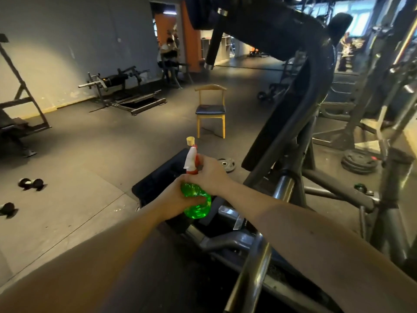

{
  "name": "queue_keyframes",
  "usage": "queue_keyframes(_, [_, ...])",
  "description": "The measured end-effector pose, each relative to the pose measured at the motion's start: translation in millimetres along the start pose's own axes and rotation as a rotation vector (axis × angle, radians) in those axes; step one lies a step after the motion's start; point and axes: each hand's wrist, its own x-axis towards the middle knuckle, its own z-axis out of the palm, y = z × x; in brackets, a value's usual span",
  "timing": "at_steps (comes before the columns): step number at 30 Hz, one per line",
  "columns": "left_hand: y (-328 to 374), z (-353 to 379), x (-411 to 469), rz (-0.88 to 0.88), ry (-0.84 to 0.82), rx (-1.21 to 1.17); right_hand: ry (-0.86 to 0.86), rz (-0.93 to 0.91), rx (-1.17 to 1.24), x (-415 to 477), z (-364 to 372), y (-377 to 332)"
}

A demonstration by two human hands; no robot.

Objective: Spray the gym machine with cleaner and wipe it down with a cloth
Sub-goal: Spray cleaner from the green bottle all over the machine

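Plainly, left hand [177,196] gripping green spray bottle [198,207] low, right hand [212,175] higher

Neck of spray bottle [197,205] hidden under right grip [211,175] and left grip [177,196], top of gym machine [275,136] cut off by upper edge, distant person [168,53] blurred

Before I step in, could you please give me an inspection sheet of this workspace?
Surface: dark floor; black machine pad below the hands.
Job's things: green spray bottle, held over the pad; no cloth seen.
Clutter: dumbbells on the floor left, weight plate beside the pad, stacked plates right.
Hands: left hand grips the bottle's body; right hand grips its neck by the trigger.
Cables: nothing seen.
Surroundings: wooden chair ahead, low machine by the wall, seated person at the doorway.
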Motion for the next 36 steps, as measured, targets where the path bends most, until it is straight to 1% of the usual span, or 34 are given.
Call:
queue_keyframes(4, [-2,-1,40,0.058,-0.057,0.041,0.096,0.083,-0.027,17,-16,11])
queue_keyframes(6, [-1,1,61,0.084,-0.080,0.056,0.139,0.134,0.009,23,-23,20])
queue_keyframes(10, [-4,4,108,0.143,-0.131,0.059,0.270,0.277,0.049,32,-38,38])
queue_keyframes(13, [-1,1,142,0.207,-0.203,0.065,0.402,0.364,0.064,42,-45,42])
queue_keyframes(16, [2,-10,171,0.290,-0.279,0.085,0.532,0.433,0.110,54,-42,29])
queue_keyframes(22, [11,-44,208,0.432,-0.468,0.110,0.753,0.541,0.013,81,-33,-2])
queue_keyframes(27, [28,-51,232,0.529,-0.532,0.105,0.904,0.574,-0.019,95,-43,-7])
queue_keyframes(30, [39,-43,246,0.570,-0.602,0.104,0.947,0.596,-0.044,96,-53,1])
queue_keyframes(33, [48,-31,260,0.609,-0.623,0.141,0.952,0.603,-0.054,96,-67,17])
queue_keyframes(36, [47,-14,273,0.594,-0.637,0.167,0.933,0.623,-0.047,96,-75,42])
